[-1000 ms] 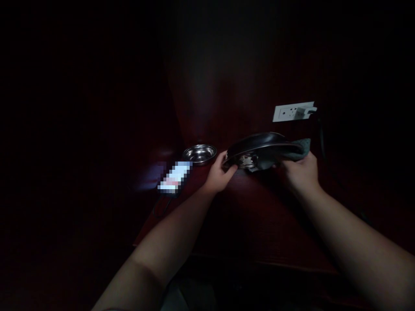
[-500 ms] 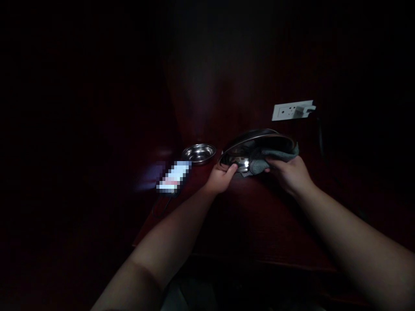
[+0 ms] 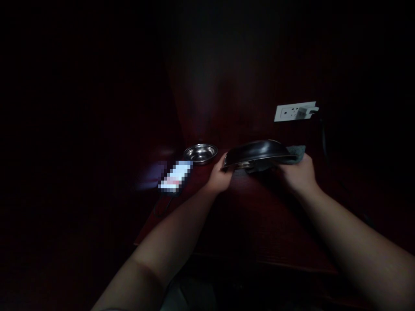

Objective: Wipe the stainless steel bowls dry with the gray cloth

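A shiny steel bowl [image 3: 259,151] is held up above the table, tilted so that its dark outer side faces me. My left hand [image 3: 221,176] grips its left rim, with the fingers partly hidden behind the metal. At the bowl's right rim, my right hand [image 3: 300,175] is closed on a grey-green cloth [image 3: 296,152]. Part of the cloth hangs below the rim, against the bowl's inner side. How the right fingers lie underneath is hidden.
A smaller steel bowl [image 3: 201,154] stands on the dark red table [image 3: 246,224], left of my hands. Near it a phone [image 3: 176,176] with a lit, blurred screen lies by a thin cable. A wall socket [image 3: 295,111] with a plug is at the right. The surroundings are very dark.
The held bowl has tipped over, so its outer side shows where its inside was visible. My left thumb is now hidden. The right hand stays at the right rim with the cloth.
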Demonstrator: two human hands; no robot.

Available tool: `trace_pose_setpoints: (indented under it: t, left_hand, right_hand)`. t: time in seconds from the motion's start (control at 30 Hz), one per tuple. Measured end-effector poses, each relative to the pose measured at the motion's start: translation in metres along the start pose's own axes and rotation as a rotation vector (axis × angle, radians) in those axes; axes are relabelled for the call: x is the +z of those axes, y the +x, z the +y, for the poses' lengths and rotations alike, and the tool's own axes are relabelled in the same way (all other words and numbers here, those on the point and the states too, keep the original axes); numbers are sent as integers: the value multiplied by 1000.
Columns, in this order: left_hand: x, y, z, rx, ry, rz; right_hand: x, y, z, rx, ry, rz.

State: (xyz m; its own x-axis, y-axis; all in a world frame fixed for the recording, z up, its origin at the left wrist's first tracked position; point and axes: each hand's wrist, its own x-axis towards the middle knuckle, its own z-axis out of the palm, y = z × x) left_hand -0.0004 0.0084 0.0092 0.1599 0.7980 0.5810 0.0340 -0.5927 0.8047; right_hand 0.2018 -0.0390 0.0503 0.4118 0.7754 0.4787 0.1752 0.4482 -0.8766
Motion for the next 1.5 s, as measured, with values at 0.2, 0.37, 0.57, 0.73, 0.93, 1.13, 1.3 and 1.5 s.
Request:
trace_pose_setpoints:
  t: [0.2,0.37,0.57,0.73,0.93,1.13,1.3,1.5]
  left_hand:
    - [-2,1,5,77,63,-8]
    - [-4,1,6,136,90,-14]
    - [-5,1,10,159,142,-12]
    - [-4,0,15,116,81,8]
    - [-1,-1,16,111,-33,-24]
    - [0,-3,9,73,15,-16]
    - [3,-2,5,35,8,20]
    - [3,-1,3,16,-24,30]
  right_hand:
    - [-6,0,-5,-218,-149,11]
    - [-6,-1,-9,-282,-187,44]
    - [-6,-3,-9,-337,-171,54]
    - [-4,1,-3,-259,-83,87]
    - [2,5,3,15,200,96]
    - [5,2,7,94,259,-26]
    - [6,0,7,87,242,-99]
    - [6,2,9,108,222,-79]
